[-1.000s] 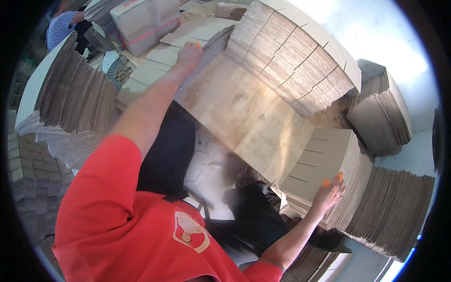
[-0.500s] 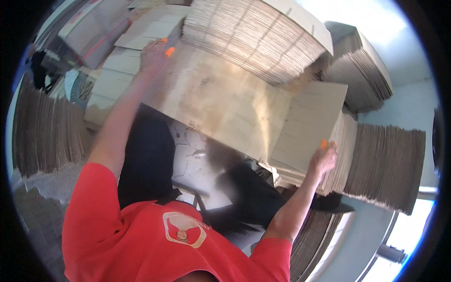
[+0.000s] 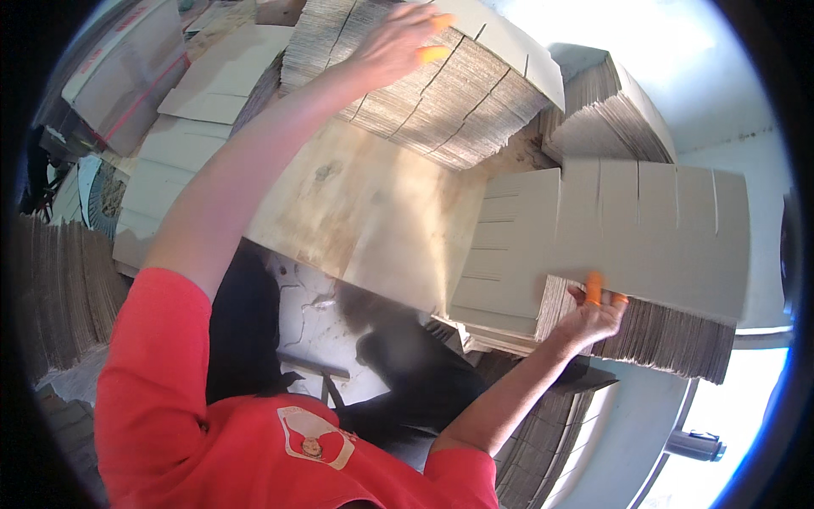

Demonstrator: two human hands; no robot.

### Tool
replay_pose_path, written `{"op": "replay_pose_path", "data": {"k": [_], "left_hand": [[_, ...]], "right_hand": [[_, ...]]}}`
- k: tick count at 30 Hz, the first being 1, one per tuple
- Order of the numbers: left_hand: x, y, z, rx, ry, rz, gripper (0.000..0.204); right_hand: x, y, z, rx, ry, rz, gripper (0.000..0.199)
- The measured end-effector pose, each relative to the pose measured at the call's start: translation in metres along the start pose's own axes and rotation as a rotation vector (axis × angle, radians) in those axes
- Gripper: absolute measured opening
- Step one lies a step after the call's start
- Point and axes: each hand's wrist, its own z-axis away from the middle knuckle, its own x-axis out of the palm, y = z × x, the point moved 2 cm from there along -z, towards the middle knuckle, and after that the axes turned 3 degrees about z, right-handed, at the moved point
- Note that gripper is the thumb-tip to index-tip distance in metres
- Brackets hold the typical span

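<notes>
Touching sheet edge: right hand | left hand: near stack | board stretching between

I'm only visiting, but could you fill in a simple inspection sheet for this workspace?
Surface: wooden board with brown stains.
Job's things: slotted cardboard sheet at right; tall slotted stack beyond the board.
Clutter: pink-strapped box at upper left; cardboard pile at far left.
Hands: left hand open in front of the tall slotted stack, contact unclear; right hand at the sheet's near edge, grip unclear; orange finger covers on both.
Cables: nothing seen.
Surroundings: pale blue wall; bright opening at lower right.
</notes>
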Motion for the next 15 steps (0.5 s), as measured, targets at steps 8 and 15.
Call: {"op": "replay_pose_path", "data": {"k": [8,15], "left_hand": [[0.086,0.034,-0.072,0.004,-0.439,-0.315,0.024],[0.102,0.011,-0.102,-0.117,-0.475,-0.153,0.012]], "right_hand": [[0.046,-0.009,-0.008,0.210,0.032,-0.446,0.022],[0.057,-0.004,-0.009,0.279,-0.218,-0.383,0.001]]}}
